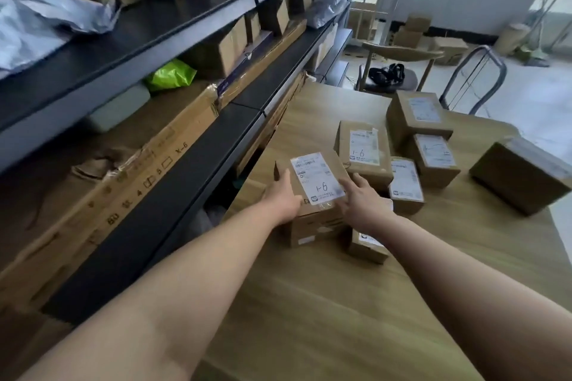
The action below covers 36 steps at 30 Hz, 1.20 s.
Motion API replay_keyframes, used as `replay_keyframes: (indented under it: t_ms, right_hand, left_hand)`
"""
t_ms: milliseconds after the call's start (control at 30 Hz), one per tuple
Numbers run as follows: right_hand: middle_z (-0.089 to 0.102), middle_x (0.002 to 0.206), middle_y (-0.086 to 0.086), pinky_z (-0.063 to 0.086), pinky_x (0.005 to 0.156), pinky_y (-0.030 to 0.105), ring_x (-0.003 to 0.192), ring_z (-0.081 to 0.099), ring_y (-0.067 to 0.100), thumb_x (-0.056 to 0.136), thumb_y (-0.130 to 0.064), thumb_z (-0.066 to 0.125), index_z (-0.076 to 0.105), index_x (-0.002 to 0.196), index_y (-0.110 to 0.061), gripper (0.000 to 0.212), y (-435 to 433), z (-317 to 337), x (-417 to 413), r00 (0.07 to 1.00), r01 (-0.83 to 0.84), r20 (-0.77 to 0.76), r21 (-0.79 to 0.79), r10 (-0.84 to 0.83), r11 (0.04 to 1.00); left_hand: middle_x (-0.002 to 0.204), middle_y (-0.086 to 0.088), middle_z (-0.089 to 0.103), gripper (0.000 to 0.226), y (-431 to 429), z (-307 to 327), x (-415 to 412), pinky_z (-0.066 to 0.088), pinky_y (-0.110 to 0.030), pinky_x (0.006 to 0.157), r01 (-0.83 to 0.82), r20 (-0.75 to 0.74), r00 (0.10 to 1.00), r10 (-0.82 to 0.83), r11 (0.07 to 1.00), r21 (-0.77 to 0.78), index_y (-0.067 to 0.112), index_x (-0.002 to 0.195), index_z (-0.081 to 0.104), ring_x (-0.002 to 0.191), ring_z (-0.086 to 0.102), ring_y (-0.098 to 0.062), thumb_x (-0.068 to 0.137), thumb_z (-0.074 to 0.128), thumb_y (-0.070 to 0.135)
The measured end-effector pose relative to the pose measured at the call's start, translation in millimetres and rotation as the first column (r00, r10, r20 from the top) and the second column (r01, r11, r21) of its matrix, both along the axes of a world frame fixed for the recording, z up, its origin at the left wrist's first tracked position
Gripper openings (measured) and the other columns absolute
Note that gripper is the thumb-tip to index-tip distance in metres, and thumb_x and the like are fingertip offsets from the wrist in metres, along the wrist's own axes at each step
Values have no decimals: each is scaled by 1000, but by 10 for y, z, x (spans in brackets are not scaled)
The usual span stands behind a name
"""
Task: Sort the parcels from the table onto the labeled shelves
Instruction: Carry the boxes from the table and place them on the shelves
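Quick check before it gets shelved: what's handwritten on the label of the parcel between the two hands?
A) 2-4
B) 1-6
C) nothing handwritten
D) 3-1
B: the white label on top of the parcel, between the left hand and the right hand, carries a handwritten 1-6.

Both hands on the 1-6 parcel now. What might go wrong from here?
1. The right hand lies straight-fingered on the 1-6 parcel, only the left hand grips its edge: it may slip on lifting.
2. The small parcel beneath the right wrist sits close and could get knocked.
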State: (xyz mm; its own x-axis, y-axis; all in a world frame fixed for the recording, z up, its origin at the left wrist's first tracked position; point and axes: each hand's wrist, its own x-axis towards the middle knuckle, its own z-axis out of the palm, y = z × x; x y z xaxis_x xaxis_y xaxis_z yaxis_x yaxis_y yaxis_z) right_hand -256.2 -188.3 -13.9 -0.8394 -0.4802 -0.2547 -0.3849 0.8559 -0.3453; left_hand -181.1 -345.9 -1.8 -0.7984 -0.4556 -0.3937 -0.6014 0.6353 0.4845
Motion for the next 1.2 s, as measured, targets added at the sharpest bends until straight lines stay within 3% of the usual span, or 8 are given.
replay_keyframes:
  t_ms: [200, 433, 700, 867, 1200]
  right_hand:
    - [2, 161, 6, 35, 105, 42, 137, 33, 33, 97, -36, 45, 22, 149, -38, 57, -179, -178, -146, 990, 109, 102, -58, -103, 992]
    - [32, 150, 7, 45, 96, 40, 121, 49, 28, 94, -44, 50, 23, 147, -44, 60, -108, -233, -169, 980, 146, 153, -110, -129, 983]
    - [43, 135, 8, 44, 91, 39, 114, 53, 29, 89, -58, 50, 20, 147, -47, 66, 79, -239, 338, 992, 12, 130, -93, 0, 996]
    - [47, 121, 7, 47, 81, 37, 100, 56, 28, 88, -62, 47, 19, 147, -47, 67, 333, -247, 767, 989, -122, 74, -80, 128, 989]
    - [45, 121, 6, 43, 83, 34, 102, 57, 32, 88, -59, 49, 22, 146, -47, 65, 1122, -301, 1373, 955, -270, 89, -146, 284, 952]
  left_hand:
    - [144, -15, 46, 85, -119, -233, -166, 39, -41, 103, -14, -1, 1000, 14, 996, 92, 32, 155, -3, 127, 48, -35, 95, 57, 37]
    - [142, -11, 50, 87, -117, -287, -150, 46, -44, 99, -69, -26, 997, 75, 983, 171, 42, 152, -4, 119, 53, -31, 93, 60, 33]
    - [150, -8, 41, 89, 3, -195, 373, 41, -38, 106, -159, -2, 987, 164, 962, 223, 36, 154, 3, 127, 49, -27, 92, 64, 17]
    - [150, -8, 40, 89, 336, -170, 931, 42, -44, 106, -248, 29, 969, 247, 950, 188, 38, 154, 2, 128, 48, -28, 93, 63, 16]
    - [149, -7, 41, 86, 1264, -260, 1819, 43, -34, 101, -396, -23, 912, 409, 895, 207, 37, 154, 4, 126, 48, -25, 93, 62, 17]
